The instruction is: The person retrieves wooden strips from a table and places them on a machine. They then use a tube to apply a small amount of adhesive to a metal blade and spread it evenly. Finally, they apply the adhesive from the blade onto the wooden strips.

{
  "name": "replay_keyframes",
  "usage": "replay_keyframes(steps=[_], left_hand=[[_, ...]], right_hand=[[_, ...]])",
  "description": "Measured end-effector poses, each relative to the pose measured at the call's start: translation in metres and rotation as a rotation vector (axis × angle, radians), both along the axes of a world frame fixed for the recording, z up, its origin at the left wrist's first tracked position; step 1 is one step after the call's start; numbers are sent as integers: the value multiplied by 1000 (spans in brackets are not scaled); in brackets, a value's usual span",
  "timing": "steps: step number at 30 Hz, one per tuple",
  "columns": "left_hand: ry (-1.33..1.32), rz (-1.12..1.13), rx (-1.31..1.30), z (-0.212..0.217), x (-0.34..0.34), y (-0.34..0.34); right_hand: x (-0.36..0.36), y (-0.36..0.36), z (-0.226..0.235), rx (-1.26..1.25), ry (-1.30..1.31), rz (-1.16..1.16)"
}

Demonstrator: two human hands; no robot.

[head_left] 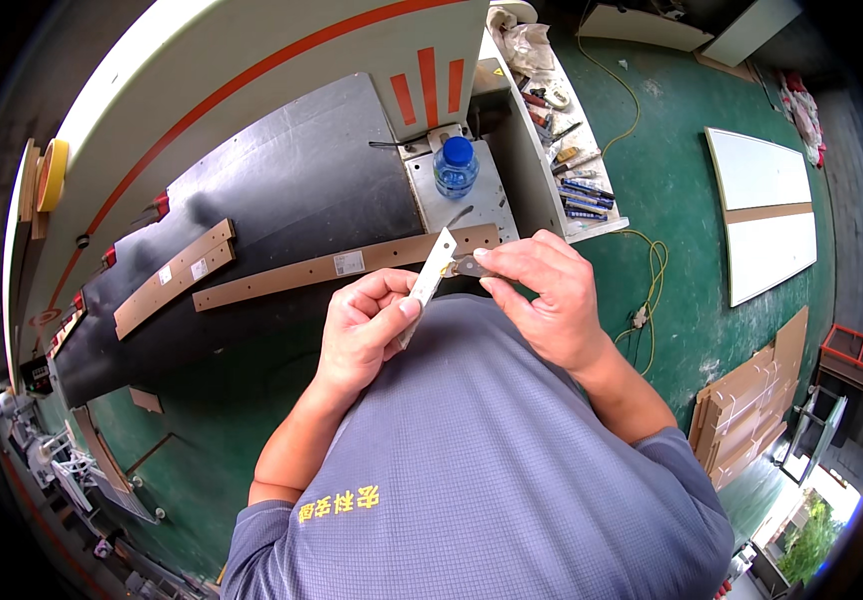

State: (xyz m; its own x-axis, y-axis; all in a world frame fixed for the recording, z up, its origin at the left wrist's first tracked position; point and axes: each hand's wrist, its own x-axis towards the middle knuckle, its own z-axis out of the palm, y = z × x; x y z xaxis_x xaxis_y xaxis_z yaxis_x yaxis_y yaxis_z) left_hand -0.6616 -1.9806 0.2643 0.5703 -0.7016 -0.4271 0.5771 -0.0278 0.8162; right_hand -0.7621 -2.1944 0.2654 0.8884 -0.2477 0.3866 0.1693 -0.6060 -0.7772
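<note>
Beyond the grey shirt, gripping pale strip in left hand, pinching dark piece in right hand, seemingly working strip's edge; next, likely, hold steady!

The pale strip looks smooth, the bottle glossy clear plastic, the shirt matt woven cloth.

Yellow characters marked the grey shirt; white labels on brown strips were too small to read.
</note>
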Motion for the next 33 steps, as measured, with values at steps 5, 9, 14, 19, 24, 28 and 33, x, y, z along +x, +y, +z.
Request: replay_keyframes(steps=[5, 9, 14, 19, 24, 28, 33], left_hand=[[-90, -6, 42, 3, -1, -3], [-1, -21, 19, 4, 0, -4], [193, 14, -103, -1, 4, -1], [19, 53, -34, 0, 3, -1], [-201, 49, 68, 6, -2, -7], [-79, 49, -2, 3, 1, -4], [53, 45, -24, 1, 4, -4]], right_hand=[[3, 3, 4, 78, -22, 3], [6, 6, -4, 108, -41, 6], [6, 0, -10, 38, -58, 22], [4, -3, -5, 37, -5, 12], [8, 0, 2, 25, -36, 34], [8, -1, 1, -27, -15, 14], [11, 0, 2, -47, -15, 5]])
